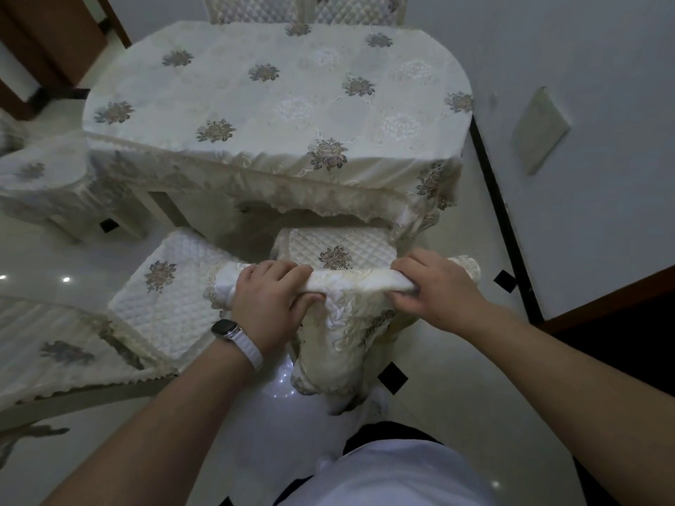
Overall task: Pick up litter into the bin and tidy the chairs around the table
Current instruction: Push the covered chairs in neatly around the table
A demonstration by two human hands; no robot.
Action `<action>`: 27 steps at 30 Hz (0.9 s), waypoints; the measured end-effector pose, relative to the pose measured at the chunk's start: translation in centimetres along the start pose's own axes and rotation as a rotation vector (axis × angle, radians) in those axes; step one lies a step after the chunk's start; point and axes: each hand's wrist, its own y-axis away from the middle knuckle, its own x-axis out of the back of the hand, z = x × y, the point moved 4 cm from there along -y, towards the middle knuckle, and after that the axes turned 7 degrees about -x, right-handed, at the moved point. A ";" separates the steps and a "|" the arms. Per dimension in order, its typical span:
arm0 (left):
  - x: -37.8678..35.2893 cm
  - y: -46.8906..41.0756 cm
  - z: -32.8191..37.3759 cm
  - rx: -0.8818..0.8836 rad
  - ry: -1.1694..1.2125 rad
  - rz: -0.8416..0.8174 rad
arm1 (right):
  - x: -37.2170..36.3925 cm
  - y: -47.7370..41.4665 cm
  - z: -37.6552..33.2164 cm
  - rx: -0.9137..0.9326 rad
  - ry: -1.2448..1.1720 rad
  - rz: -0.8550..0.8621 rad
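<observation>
Bench (226,104), oval, under a cream cloth w/ grey flower sprigs, fills the upper half of the view from where the person stands. Floor (456,378) is glossy pale tile w/ small black diamonds. No litter and no bin in sight, so that part of the job can't be judged from here.

Chair (339,250) directly in front of the person has a quilted seat pad and a lace cover over its back. The seat's front edge sits just under the bench's hanging cloth, the rest out in the open, so it is prob. only partway tucked in. Second chair (164,297), just to its left, stands at an angle, not squared up; it looks like the next one needing attention. Another covered chair (36,177) at far left; two chair backs (237,9) at the far end.

Left hand (270,297) and right hand (434,286) grip the top rail of the near chair's back, one toward each end, likely so it slides straight rather than twisting. Fingers (288,272) of both are curled over the rail, thumbs underneath, clamping cover fabric & rail together. Watch (228,332) w/ white strap on left wrist.
</observation>
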 end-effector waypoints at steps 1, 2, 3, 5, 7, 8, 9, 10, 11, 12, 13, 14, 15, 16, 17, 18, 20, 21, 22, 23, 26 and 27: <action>-0.4 -0.6 -0.2 -0.005 -0.001 -0.006 | -0.1 -0.5 0.5 0.002 -0.007 -0.002; -0.8 -1.1 -0.3 -0.010 -0.001 -0.010 | -0.2 -1.0 1.0 0.004 -0.006 -0.004; -1.3 -1.6 -0.4 -0.013 0.001 -0.009 | -0.4 -1.5 1.6 0.005 0.002 -0.005; -2.1 -2.4 -0.6 -0.011 0.008 -0.004 | -0.7 -2.3 2.8 0.005 0.015 0.001; -3.0 -3.6 -0.8 -0.001 0.016 -0.007 | -0.8 -3.2 3.9 0.004 0.004 0.019; -3.3 -4.3 -1.0 -0.002 0.017 -0.011 | -0.8 -3.7 4.4 0.010 -0.001 0.028; -3.6 -5.0 -1.1 -0.006 0.018 -0.016 | -0.8 -4.2 4.9 0.020 0.002 0.036; -3.7 -5.7 -1.3 -0.010 0.019 -0.023 | -0.8 -4.8 5.4 0.029 0.008 0.042; -3.9 -6.5 -1.5 -0.009 0.019 -0.032 | -0.8 -5.5 5.7 0.033 0.011 0.046; -4.1 -7.2 -1.8 -0.001 0.018 -0.048 | -0.7 -6.0 6.1 0.027 0.009 0.049; -4.3 -7.8 -2.1 0.009 0.015 -0.068 | -0.7 -6.5 6.5 0.018 -0.002 0.051; -4.6 -8.4 -2.3 0.021 0.014 -0.089 | -0.7 -6.9 7.0 0.012 -0.014 0.049; -4.9 -8.8 -2.6 0.031 0.016 -0.107 | -0.9 -7.4 7.5 0.013 -0.019 0.042; -5.1 -9.3 -2.9 0.038 0.020 -0.122 | -1.0 -7.8 7.9 0.019 -0.015 0.036; -5.3 -9.9 -3.1 0.042 0.023 -0.132 | -1.1 -8.3 8.3 0.026 -0.010 0.031; -5.6 -10.6 -3.4 0.043 0.027 -0.143 | -1.1 -8.9 8.6 0.021 -0.009 0.022; -6.2 -11.7 -3.8 0.030 0.036 -0.147 | -1.2 -9.7 9.3 -0.005 -0.017 0.011; -6.6 -12.0 -3.9 0.026 0.044 -0.145 | -1.4 -9.9 9.7 -0.020 -0.022 -0.002; -6.9 -12.5 -4.1 0.020 0.045 -0.137 | -1.5 -10.1 10.1 -0.029 -0.018 -0.007; -7.1 -13.0 -4.2 0.010 0.040 -0.126 | -1.5 -10.5 10.5 -0.036 -0.009 -0.008; -7.8 -14.8 -4.8 -0.030 0.042 -0.095 | -1.7 -11.9 11.6 -0.068 0.006 -0.049; -8.0 -15.4 -5.1 -0.047 0.041 -0.088 | -1.9 -12.5 11.9 -0.075 0.015 -0.058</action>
